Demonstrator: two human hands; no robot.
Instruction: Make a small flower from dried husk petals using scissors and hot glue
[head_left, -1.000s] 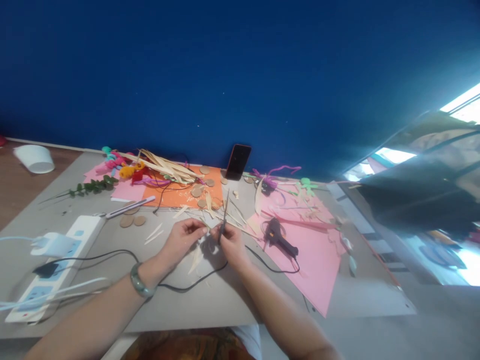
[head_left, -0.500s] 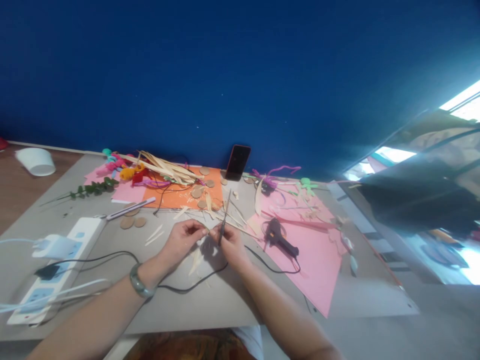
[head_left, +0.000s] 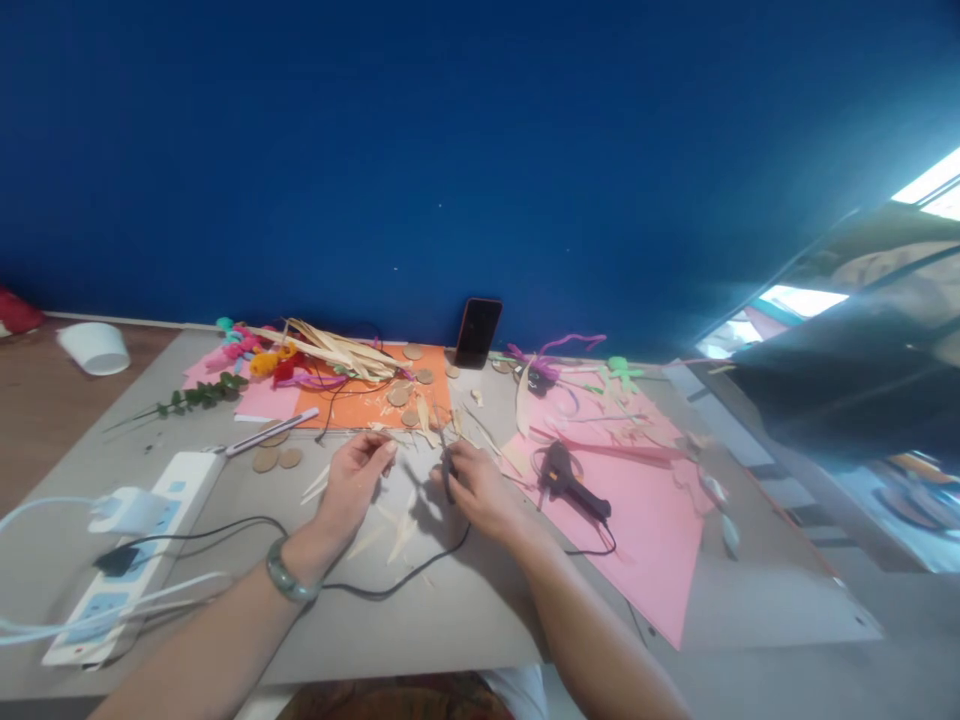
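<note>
Nearest me, a black cord (head_left: 382,595) is passing beneath both forearms; a sweeping arm could be snagging it and dragging the glue gun (head_left: 574,485) at its end. Pale strips (head_left: 403,530) are lying just beyond. Left hand (head_left: 358,475): thumb and fingertips are drawing close (cannot tell whether anything is between them). Right hand (head_left: 476,485) is gripping scissors (head_left: 448,468); a slip, with the left fingers working near, could be nicking skin. The scissors are looking dark-handled and slender, pointing away over the table (head_left: 465,630), blade gap unreadable. Beyond, a phone (head_left: 478,333) is leaning against the blue wall (head_left: 450,150).
</note>
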